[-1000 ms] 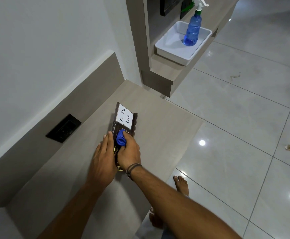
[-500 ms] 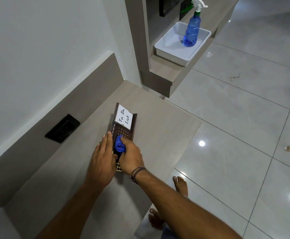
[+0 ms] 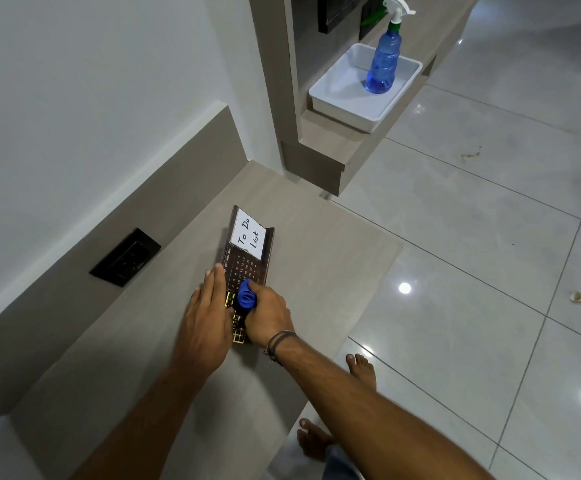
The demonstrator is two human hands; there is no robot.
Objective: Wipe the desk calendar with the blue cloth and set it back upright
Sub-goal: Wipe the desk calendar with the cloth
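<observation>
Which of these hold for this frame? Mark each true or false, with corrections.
1. The desk calendar lies flat on the desk. True.
2. The left hand holds the blue cloth. False: the right hand grips it.
3. The spray bottle stands in the white tray. True.
4. The "To Do List" note is covered by the cloth. False: it is uncovered.

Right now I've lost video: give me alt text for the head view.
A dark desk calendar lies flat on a grey counter; the left hand steadies its edge while the right hand presses a bunched blue cloth onto it. A white "To Do List" note sits at its far end. Beyond, a blue spray bottle stands in a white tray.
</observation>
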